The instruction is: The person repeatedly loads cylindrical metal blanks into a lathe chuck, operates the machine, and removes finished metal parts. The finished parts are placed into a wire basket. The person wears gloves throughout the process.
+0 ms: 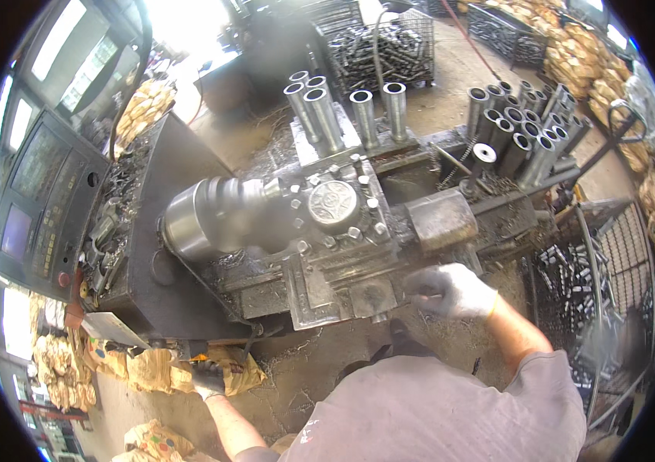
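Observation:
My right hand (454,291), in a white glove with blackened fingers, is in front of the lathe's carriage, just below a metal block (441,221). Its fingers are curled closed; whatever they hold, if anything, is hidden. Low on the left, my left hand (208,379) wears a dark glove and is by the machine's lower front, close to yellowish sacks (150,371). Its fingers are too dark to make out. Between and beyond my hands is the lathe's bolted tool post (333,203), with the round chuck (193,219) to its left, partly blurred.
Metal tubes (364,119) stand upright behind the tool post, with more tubes (514,142) clustered at the far right. A control panel (35,208) rises at left. Wire bins of metal parts stand at right (612,254) and at the back (381,54). Metal chips litter the machine.

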Demonstrator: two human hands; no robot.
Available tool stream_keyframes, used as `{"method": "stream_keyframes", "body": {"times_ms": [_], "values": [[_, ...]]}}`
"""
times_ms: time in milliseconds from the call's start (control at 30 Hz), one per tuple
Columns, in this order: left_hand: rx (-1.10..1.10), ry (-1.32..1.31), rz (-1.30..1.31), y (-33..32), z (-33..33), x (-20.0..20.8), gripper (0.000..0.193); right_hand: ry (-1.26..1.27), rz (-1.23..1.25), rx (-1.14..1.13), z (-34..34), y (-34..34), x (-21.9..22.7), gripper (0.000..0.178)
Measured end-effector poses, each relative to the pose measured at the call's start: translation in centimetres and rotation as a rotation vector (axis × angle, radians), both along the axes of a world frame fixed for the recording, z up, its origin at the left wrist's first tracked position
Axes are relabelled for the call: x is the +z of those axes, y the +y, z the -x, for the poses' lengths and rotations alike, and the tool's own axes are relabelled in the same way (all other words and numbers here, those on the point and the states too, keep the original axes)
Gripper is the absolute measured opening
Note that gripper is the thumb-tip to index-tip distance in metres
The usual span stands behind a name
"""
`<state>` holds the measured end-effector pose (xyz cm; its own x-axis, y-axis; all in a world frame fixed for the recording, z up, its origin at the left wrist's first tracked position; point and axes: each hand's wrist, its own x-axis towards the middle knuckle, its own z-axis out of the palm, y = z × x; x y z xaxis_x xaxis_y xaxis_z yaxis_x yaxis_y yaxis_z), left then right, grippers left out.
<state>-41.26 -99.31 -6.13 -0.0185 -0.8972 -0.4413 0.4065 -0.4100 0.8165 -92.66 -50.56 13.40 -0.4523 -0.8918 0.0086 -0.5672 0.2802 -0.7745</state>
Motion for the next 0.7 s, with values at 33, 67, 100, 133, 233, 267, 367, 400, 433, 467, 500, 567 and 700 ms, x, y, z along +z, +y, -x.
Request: {"method": "stream_keyframes", "body": {"times_ms": [33, 67, 100, 133, 233, 267, 367, 400, 433, 467, 500, 567, 700], "values": [[-0.068, -0.056, -0.055, 1.4, 2.6, 1.2, 0.046, 0.05, 0.156, 0.03, 1.8, -1.1, 0.1, 0.035], [0.086, -0.182, 0.001, 4.0, 3.9, 0.7, 0.045, 0.128, 0.194, 0.072, 2.9, -3.2, 2.1, 0.034], [0.11, -0.234, 0.03, 5.0, 2.5, -1.6, 0.04, 0.136, 0.242, 0.131, 3.9, -5.5, 4.3, 0.033], [0.087, -0.162, 0.041, 7.2, 4.4, -3.0, 0.034, 0.167, 0.281, 0.164, 5.0, -7.8, 6.0, 0.032], [-0.192, -0.342, -0.196, 15.0, 7.8, -7.8, 0.025, 0.398, 0.414, 0.254, 7.8, -15.9, 10.0, 0.029], [-0.313, -0.339, -0.084, 16.9, 6.3, -10.6, 0.021, 0.471, 0.42, 0.315, 9.0, -19.6, 10.3, 0.035], [-0.26, -0.398, -0.353, 21.9, 7.9, -12.6, 0.016, 0.461, -0.38, 0.37, 10.3, -29.5, 12.6, 0.065], [-0.303, -0.382, -0.347, 22.2, 8.2, -13.7, 0.017, 0.479, -0.567, 0.398, 11.4, -32.4, 11.8, 0.066], [-0.332, -0.371, -0.344, 22.7, 7.5, -15.1, 0.017, 0.385, -0.623, 0.495, 11.8, -34.0, 11.0, 0.063], [-0.382, -0.359, -0.322, 21.8, 8.0, -16.2, 0.018, 0.206, -0.778, 0.461, 13.5, -35.5, 8.0, 0.059], [-0.321, -0.337, -0.361, 22.8, 8.5, -14.4, 0.022, 0.303, -0.848, 0.597, 12.0, -36.3, 8.6, 0.058], [-0.277, -0.401, -0.382, 23.0, 7.1, -13.3, 0.024, 0.515, -0.768, 0.761, 9.7, -37.4, 7.7, 0.051], [-0.283, -0.421, -0.439, 21.1, 6.1, -14.6, 0.022, 1.033, -0.657, 0.778, 13.9, -41.9, -1.9, 0.039]]}}
